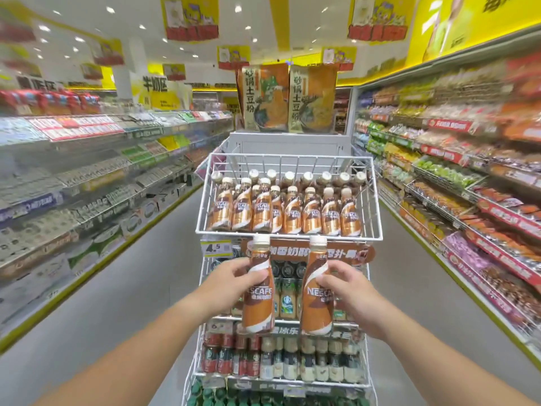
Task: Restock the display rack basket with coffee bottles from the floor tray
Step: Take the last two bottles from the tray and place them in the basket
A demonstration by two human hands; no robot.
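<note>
A white wire basket (288, 236) tops the display rack straight ahead, holding several upright brown-and-white Nescafe coffee bottles (292, 210) in rows. My left hand (228, 281) grips one coffee bottle (259, 303) upright, just below the basket's front edge. My right hand (348, 300) grips a second coffee bottle (316, 306) beside it, also upright. The two held bottles stand side by side with a small gap between them. The floor tray is out of view.
Lower rack tiers (281, 361) carry other bottled drinks and cans. A price tag reading 4.5 (216, 249) hangs under the basket. Two large snack bags (288, 99) stand on top behind it. Stocked shelves (87, 177) line both sides of the grey aisles.
</note>
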